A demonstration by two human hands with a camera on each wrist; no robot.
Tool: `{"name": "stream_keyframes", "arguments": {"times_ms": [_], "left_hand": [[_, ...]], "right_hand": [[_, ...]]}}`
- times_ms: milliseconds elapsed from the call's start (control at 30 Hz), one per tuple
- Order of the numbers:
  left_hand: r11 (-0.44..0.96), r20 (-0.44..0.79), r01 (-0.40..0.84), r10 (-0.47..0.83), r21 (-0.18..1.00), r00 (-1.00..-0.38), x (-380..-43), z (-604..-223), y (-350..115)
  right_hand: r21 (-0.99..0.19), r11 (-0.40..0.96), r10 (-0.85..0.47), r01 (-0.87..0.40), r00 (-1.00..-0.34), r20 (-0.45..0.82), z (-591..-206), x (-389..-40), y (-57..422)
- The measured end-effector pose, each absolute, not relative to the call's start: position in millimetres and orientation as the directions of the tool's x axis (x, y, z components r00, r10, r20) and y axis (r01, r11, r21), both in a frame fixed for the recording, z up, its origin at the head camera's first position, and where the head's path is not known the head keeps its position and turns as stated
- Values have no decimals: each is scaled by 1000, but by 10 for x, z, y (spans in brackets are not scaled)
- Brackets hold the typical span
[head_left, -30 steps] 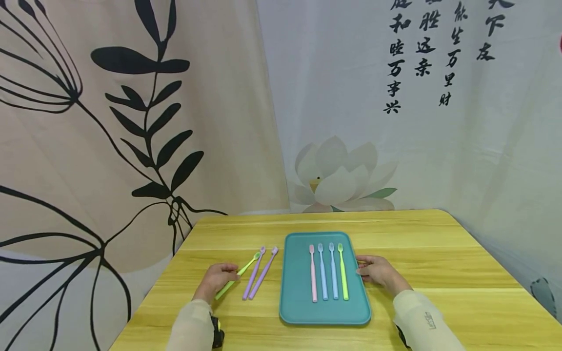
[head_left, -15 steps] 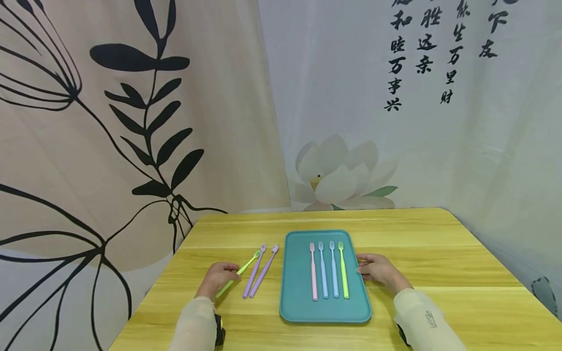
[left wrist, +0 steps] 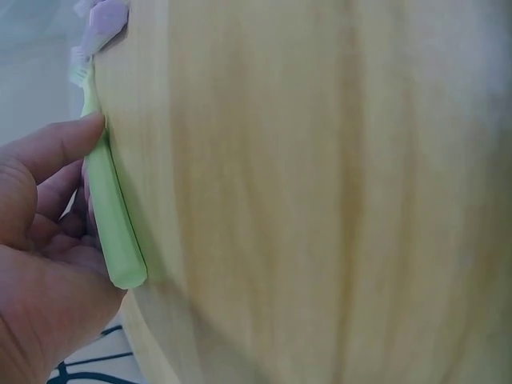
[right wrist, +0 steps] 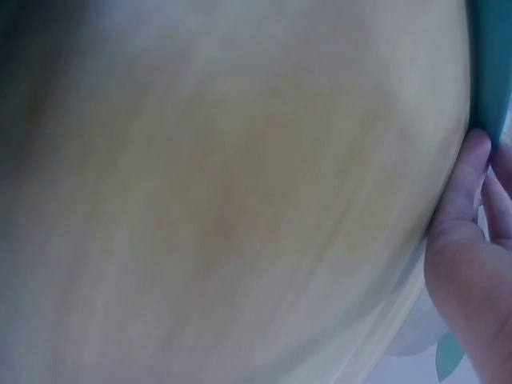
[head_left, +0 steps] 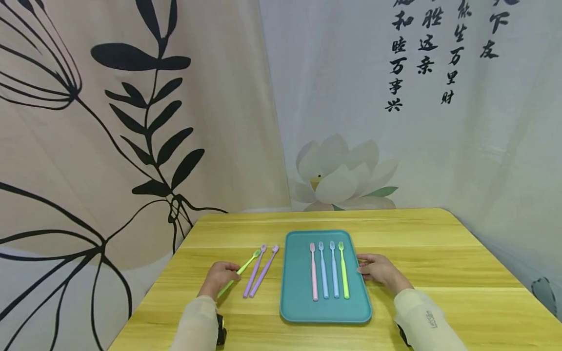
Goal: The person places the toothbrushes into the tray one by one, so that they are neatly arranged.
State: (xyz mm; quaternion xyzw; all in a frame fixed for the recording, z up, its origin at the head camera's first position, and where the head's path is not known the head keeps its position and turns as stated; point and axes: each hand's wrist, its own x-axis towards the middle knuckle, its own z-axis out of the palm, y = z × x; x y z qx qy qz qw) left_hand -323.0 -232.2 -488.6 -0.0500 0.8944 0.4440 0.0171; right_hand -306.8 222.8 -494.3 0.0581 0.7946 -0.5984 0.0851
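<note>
My left hand pinches a light green toothbrush between thumb and fingers, low over the table. Its head points away, close beside the left one of two purple toothbrushes that lie slanted on the wood. My right hand holds the right rim of a teal tray, thumb and fingertips at its edge; the right wrist view shows only a strip of that tray. On the tray lie a pink toothbrush, two blue toothbrushes and another green toothbrush, side by side with heads away from me.
The wooden table has rounded far corners. Behind it hangs a printed curtain with black plants, a pale lotus and written characters. Dark straps sit at the wrists below pale sleeves.
The head view shifts very slightly. Both hands, the tray and the toothbrushes stay practically in place.
</note>
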Motion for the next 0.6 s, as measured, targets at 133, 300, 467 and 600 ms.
{"name": "stream_keyframes", "arguments": {"times_ms": [133,300,467,600], "left_hand": [[599,-75,-107,-79,793,-994,-3235,-4899,-2321],[598,-77,-118,-93,793,-993,-3258,-4919,-2325],[578,-79,-126,-105,806,-991,-3263,-4927,-2316],[563,-79,-135,-122,815,-989,-3250,-4914,-2299]], "right_hand": [[-940,277,-9,199,-978,-210,-4932,-3066,2221],[-941,269,-5,203,-977,-212,-4925,-3075,2222],[-942,267,-5,202,-977,-211,-4925,-3072,2224],[-943,261,-4,204,-977,-212,-4928,-3067,2225]]}}
